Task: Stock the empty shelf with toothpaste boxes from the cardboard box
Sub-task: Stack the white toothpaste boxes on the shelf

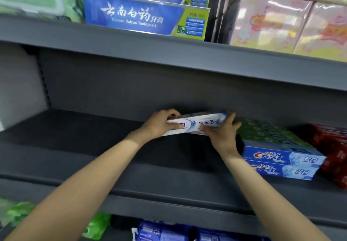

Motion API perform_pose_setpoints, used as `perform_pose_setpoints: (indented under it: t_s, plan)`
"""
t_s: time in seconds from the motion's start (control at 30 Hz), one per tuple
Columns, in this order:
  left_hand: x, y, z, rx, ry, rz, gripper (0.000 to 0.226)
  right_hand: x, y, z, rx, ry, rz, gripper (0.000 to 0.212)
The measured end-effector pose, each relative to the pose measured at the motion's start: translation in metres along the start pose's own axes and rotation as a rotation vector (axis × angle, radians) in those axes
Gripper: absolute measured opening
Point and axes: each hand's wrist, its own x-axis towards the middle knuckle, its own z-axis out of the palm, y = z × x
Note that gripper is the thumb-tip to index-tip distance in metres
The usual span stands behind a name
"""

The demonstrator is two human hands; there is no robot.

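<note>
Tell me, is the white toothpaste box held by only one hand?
No, both the left hand and the right hand grip the white toothpaste box, one at each end.

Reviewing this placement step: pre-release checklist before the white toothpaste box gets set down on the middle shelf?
1. Grip on the white toothpaste box: ok, left hand holds one end, right hand the other.
2. Bare shelf left of and in front of the box: ok.
3. Clearance to the Crest boxes on the right: ok, the right hand sits just beside the stack without visibly pressing it.
4. Box resting on the shelf: cannot tell, its underside is hidden.
5. Label facing out: ok, print faces the camera.
6. Box level: not ok, slightly tilted, right end higher.
</note>
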Motion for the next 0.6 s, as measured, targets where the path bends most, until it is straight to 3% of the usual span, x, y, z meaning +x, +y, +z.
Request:
perform_pose_setpoints:
  t_s: [0.1, 0.2, 0.37, 0.5, 0.6]
  plan:
    - [0.012, 0.005, -0.006, 0.171, 0.073, 0.025, 0.041, 0.011, 0.002, -0.001, -0.395, -0.061, -0.179, 0.080]
    - [0.034, 0.011, -0.001, 0.299, 0.102, 0.045, 0.042, 0.026, 0.003, -0.001, -0.655, -0.238, -0.237, 0.072]
    - [0.058, 0.014, 0.018, 0.395, 0.118, 0.047, 0.045, 0.041, 0.016, 0.006, -0.738, -0.332, -0.216, 0.070]
    - [0.056, 0.005, 0.034, 0.567, 0.265, 0.019, 0.042, 0.046, 0.020, 0.009, -0.778, -0.381, -0.184, 0.071]
    - [0.051, 0.000, 0.041, 0.521, 0.298, 0.026, 0.050, 0.046, 0.023, 0.012, -0.825, -0.436, -0.172, 0.079]
